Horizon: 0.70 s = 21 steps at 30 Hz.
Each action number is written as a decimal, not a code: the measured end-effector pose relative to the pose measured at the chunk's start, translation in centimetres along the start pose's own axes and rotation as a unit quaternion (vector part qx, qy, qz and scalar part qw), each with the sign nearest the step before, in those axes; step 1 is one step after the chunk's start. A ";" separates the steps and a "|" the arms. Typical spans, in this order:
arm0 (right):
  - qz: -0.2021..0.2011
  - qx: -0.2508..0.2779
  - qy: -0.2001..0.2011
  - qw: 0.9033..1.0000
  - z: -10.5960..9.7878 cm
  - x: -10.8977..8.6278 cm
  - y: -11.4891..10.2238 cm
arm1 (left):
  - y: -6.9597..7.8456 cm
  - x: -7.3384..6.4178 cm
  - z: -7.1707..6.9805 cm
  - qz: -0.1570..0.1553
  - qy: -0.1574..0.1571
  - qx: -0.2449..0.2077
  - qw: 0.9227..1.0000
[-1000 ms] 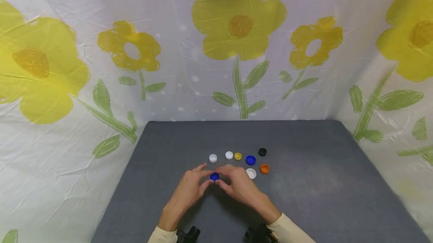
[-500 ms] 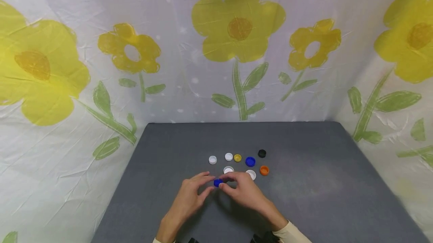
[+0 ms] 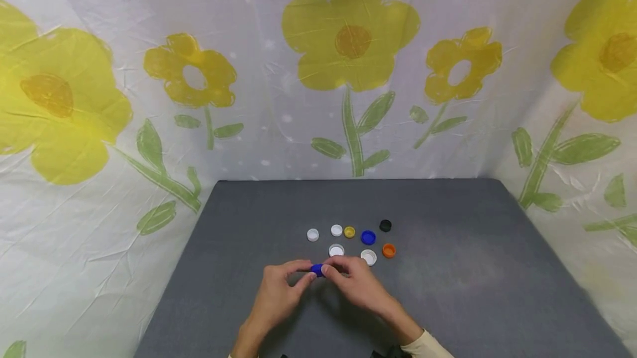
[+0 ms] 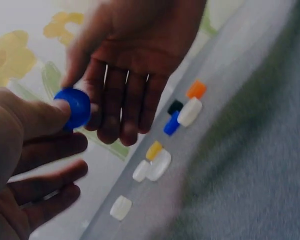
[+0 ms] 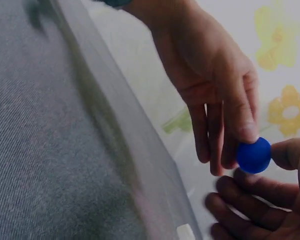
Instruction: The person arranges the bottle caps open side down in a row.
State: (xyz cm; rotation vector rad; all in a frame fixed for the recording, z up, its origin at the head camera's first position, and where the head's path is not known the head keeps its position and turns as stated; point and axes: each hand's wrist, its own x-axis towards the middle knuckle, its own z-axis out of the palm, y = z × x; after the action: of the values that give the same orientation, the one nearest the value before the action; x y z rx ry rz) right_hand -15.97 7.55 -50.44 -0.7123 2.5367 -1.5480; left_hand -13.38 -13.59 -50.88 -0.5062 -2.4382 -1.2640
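Raised over the table is a blue bottle cap (image 3: 317, 270), pinched from both sides. My left hand (image 3: 276, 295) has thumb and forefinger on its left side, and my right hand (image 3: 362, 286) grips the right side. Seen from the left wrist, the round blue face of the cap (image 4: 76, 108) sits between both thumbs, while the other fingers of each hand are extended. The right wrist view also has the cap (image 5: 254, 155) between the two hands' fingertips. Just beyond the hands lie a large white cap (image 3: 336, 250) and another white cap (image 3: 368, 257).
More caps lie on the grey table (image 3: 448, 291): white (image 3: 312, 234), white (image 3: 336, 230), yellow (image 3: 350, 232), blue (image 3: 368, 237), black (image 3: 385, 225) and orange (image 3: 389, 250). A flower-printed curtain (image 3: 278, 125) surrounds the back and sides.
Both hands have drawn slightly nearer the body with the blue cap. Half a second ago the left fingers were apart from it; now they pinch it too. The other caps stay put.
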 end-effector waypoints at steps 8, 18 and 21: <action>-0.171 -0.112 0.097 0.974 0.0 -0.2 0.4 | 0.2 0.2 -0.4 -0.128 -0.001 -0.088 0.988; -0.262 -0.134 0.117 0.949 0.2 -0.1 0.7 | 0.2 0.2 -0.3 -0.179 -0.033 -0.133 0.974; -0.273 -0.139 0.119 0.945 0.3 -0.2 0.6 | 0.1 0.1 -0.2 -0.180 -0.040 -0.135 0.973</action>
State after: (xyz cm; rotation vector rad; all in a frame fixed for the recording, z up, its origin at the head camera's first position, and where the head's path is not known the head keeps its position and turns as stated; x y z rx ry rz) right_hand -15.94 7.61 -51.15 -1.4511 2.9430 -1.4869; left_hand -13.37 -13.69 -50.66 -0.1866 -2.5155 -1.7713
